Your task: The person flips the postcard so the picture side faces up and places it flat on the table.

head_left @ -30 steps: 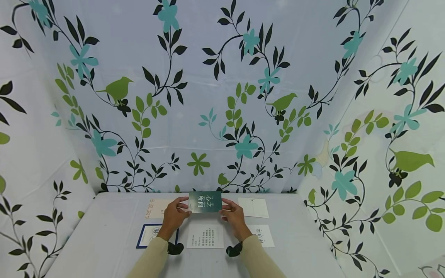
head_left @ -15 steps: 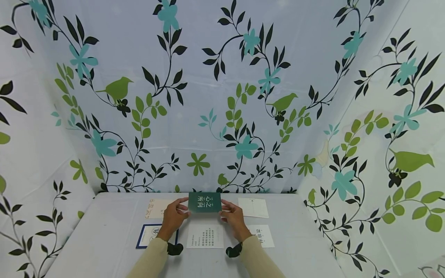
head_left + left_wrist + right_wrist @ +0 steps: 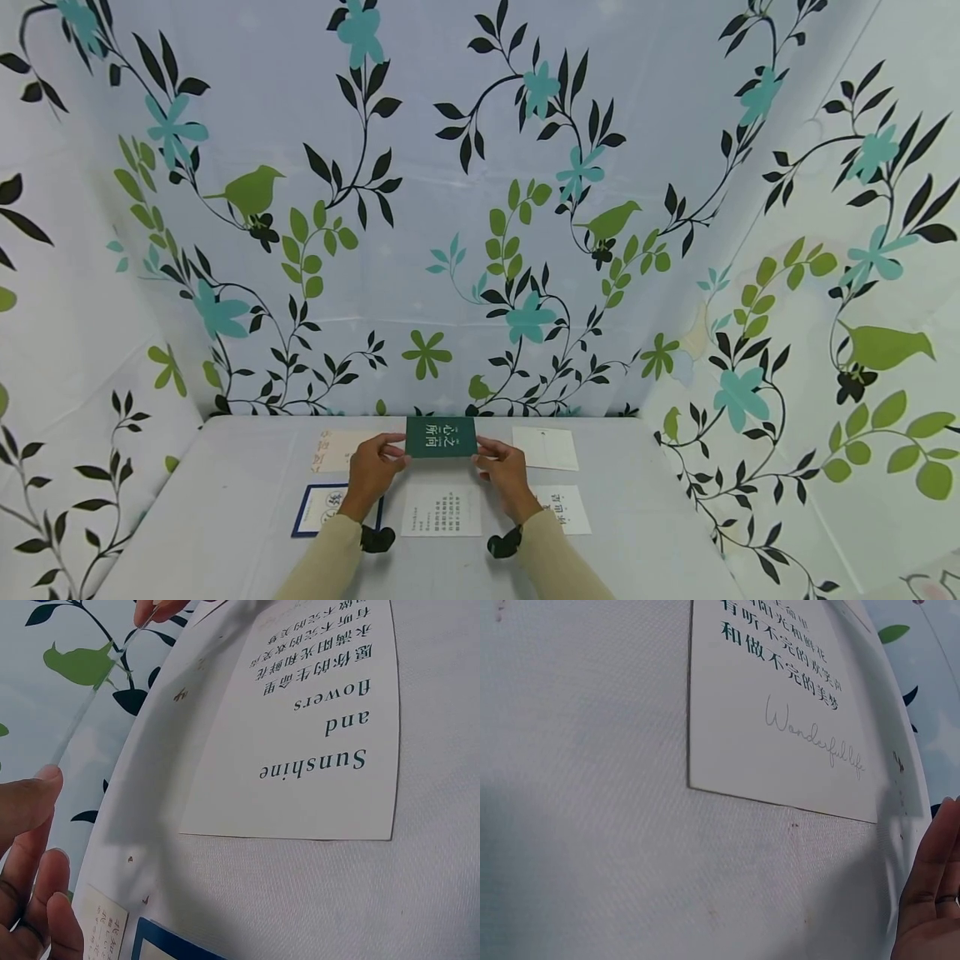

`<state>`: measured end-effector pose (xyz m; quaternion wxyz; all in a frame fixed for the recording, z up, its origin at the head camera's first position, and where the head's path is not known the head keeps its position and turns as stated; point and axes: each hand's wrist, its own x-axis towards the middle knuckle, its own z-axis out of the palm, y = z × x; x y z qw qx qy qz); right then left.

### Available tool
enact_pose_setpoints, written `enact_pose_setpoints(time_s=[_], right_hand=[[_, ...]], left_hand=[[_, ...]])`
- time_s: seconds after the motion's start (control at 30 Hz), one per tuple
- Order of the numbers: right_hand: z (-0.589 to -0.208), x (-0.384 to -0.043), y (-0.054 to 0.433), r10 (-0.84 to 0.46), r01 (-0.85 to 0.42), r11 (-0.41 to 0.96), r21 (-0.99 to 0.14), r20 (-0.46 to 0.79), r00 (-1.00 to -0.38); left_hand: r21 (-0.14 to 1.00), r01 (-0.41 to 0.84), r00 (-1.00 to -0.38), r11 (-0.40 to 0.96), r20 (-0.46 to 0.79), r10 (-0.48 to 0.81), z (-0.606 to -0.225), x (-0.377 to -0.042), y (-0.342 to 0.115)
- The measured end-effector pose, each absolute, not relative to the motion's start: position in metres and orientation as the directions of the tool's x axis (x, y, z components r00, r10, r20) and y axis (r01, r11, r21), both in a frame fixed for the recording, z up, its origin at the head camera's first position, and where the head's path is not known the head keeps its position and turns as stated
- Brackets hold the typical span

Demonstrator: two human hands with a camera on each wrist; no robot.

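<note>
A dark green card [image 3: 441, 437] with white Chinese characters is held up above the far middle of the table, between both hands. My left hand [image 3: 372, 471] pinches its left edge, and my right hand [image 3: 507, 473] pinches its right edge. Seen edge-on in the left wrist view, the card [image 3: 88, 701] is a thin pale line with the left thumb [image 3: 34, 796] at its near end. Below it on the table lies a white card [image 3: 441, 510] printed "Sunshine and flowers". Only part of the right hand [image 3: 932, 889] shows in the right wrist view.
Around the middle lie a cream card [image 3: 337, 448] at far left, a blue-bordered card [image 3: 306, 510] at near left, a plain white card [image 3: 546, 448] at far right and a lettered white card [image 3: 572, 510] at near right. A patterned curtain [image 3: 450, 250] stands behind the table [image 3: 225, 517].
The green card has tipped slightly, so the pale glare on it is gone and its face looks evenly dark. Both hands keep their hold in nearly the same place.
</note>
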<state>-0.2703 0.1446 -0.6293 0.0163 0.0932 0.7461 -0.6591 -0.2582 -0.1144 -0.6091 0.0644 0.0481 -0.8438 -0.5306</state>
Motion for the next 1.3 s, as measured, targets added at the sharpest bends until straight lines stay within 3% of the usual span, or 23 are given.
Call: enact_pose_setpoints(time_s=[0.53, 1.3], right_hand=[[-0.6270, -0.2684, 0.1430, 0.201, 0.191, 0.151, -0.970, -0.159, -0.967], [-0.6270, -0.2632, 0.1448, 0.225, 0.202, 0.162, -0.966, -0.163, -0.961]], left_hand=[[0.899, -0.008, -0.981, 0.437, 0.077, -0.177, -0.6146, -0.2589, -0.1120], [0.877, -0.025, -0.983, 0.479, 0.067, -0.174, -0.6180, -0.2579, -0.1089]])
